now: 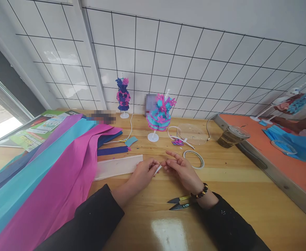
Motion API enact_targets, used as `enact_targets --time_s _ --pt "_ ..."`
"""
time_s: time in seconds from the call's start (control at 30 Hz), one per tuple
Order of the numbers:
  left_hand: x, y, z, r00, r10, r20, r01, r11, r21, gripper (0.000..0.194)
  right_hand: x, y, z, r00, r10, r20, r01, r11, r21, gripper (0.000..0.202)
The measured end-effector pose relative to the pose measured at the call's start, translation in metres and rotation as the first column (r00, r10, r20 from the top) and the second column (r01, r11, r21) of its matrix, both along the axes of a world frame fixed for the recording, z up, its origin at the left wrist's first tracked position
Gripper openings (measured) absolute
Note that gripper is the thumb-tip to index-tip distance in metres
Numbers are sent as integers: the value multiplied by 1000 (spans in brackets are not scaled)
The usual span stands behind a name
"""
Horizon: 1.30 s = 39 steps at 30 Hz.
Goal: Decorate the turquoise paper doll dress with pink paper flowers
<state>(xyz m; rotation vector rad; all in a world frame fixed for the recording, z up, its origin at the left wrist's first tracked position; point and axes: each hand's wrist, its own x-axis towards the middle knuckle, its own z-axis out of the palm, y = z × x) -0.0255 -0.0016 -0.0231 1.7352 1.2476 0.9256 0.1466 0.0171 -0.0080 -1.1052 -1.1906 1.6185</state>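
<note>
My left hand (144,170) is closed in a pinch on a small folded piece of white paper (158,169) above the middle of the table. Just across from it, my right hand (185,174) has its thumb and a finger pressed together by the paper's tip, with another finger stretched out; what they grip is too small to make out. A white paper strip (118,167) lies flat beside my left hand. Thread snips (179,205) rest below my right wrist, blades pointing left. Behind my right hand lies a roll of tape (202,162).
Pink crepe paper (74,177) and other coloured sheets cover the left side. Two small dress stands, one with a navy dress (123,99), one with a turquoise dress (159,122), stand by the tiled wall. A lidded cup (230,137) is near the orange table (278,157).
</note>
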Motion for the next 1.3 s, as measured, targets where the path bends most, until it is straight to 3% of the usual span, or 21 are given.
enact_targets --time_s 0.1,0.2,0.33,0.4,0.5,0.57,0.63,0.73,0.87,0.93,1.03,1.1,1.2,1.3 --pt "0 0 2 1000 5 4 -5 1000 16 23 3 2 0 999 -11 -47 10 999 -31 48" --pt "0 1 0 999 5 36 -5 1000 -17 21 9 3 4 1000 -1 -13 2 1000 20 43" --pt "-1 2 -4 997 34 74 -28 996 -81 24 23 -8 17 956 89 280 -143 973 181 40" --pt "-1 1 -4 996 55 73 -43 987 -152 27 32 -21 23 858 132 497 -276 933 229 35" --pt "-1 0 -2 991 89 96 -61 963 -262 29 47 -47 29 624 93 776 -482 827 289 29" --pt "0 0 -2 984 106 145 -60 955 -291 26 56 -65 26 455 17 891 -575 769 278 30" --pt "2 1 -5 972 115 204 -50 954 -296 23 64 -80 18 343 -74 937 -601 748 280 35" --pt "4 3 -12 957 110 269 -25 953 -300 21 73 -93 -1 259 -206 944 -640 695 328 34" --pt "5 2 -15 946 78 315 21 954 -298 22 76 -99 -17 265 -362 894 -698 568 437 41" --pt "6 1 -13 947 67 314 33 953 -302 22 73 -98 -15 282 -379 882 -654 597 465 40" --pt "7 0 -9 959 54 277 32 954 -297 24 63 -94 -4 345 -290 892 -523 730 440 37" --pt "7 -1 -6 967 41 250 34 957 -290 25 54 -90 5 428 -229 874 -448 787 425 35" --pt "8 -4 0 975 26 219 38 958 -284 25 43 -83 16 508 -219 833 -337 839 426 33" --pt "7 -7 4 986 4 164 36 969 -243 27 36 -77 22 496 -202 844 -315 864 392 32"
